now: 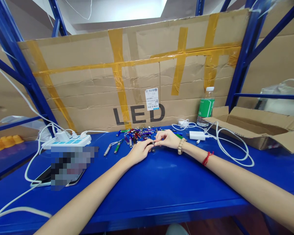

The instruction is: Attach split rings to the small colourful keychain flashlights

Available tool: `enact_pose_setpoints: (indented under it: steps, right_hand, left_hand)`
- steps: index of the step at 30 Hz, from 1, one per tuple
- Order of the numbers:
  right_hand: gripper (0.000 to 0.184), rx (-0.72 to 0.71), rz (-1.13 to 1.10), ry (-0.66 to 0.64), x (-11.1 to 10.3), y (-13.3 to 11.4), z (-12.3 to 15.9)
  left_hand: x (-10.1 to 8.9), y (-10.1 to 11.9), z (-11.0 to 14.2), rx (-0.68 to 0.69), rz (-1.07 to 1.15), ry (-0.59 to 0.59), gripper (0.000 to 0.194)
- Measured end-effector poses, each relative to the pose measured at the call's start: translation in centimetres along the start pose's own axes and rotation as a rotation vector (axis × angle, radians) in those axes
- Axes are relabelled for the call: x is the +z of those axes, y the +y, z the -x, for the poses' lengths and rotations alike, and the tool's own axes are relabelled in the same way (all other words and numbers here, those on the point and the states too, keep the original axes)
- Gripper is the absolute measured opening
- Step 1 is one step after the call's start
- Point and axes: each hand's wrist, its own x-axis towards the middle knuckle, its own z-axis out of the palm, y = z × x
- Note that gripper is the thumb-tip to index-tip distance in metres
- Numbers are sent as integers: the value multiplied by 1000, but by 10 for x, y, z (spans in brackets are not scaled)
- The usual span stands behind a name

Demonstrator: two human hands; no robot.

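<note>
My left hand (pixel 138 152) and my right hand (pixel 169 139) meet over the blue shelf top (pixel 161 186). Fingertips of both hands are closed on a small dark metal piece (pixel 153 143), too small to identify. Just below them lies a little shiny metal part (pixel 153 150). Behind the hands spreads a pile of small colored metal tubes with clips (pixel 139 132), in blue, red, purple and green. Left of my left hand, a silver tube (pixel 107 150) and a green tube (pixel 117 146) lie apart from the pile, each with a metal clip.
A white power strip (pixel 80 141) with plugs and cables stands left, behind a partly blurred phone-like device (pixel 45 176). At right are a white charger (pixel 197 135) with looped cable, a bottle (pixel 206 106) and an open cardboard box (pixel 257 127). A taped cardboard sheet (pixel 93 91) closes the back.
</note>
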Motion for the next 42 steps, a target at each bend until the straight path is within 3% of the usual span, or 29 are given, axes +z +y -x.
enact_pose_setpoints:
  steps: [7,30,42]
  right_hand:
    - [33,127,-60,20,5,-5,0]
    - [43,311,-141,154,17,-11,-1]
    - [45,304,-154,178,18,-9,-3]
  left_hand:
    - [-1,2,-1,7,56,40,22]
    - [2,-1,-4,-105,31,69,22]
    - [4,-1,-6,-149,104,93,23]
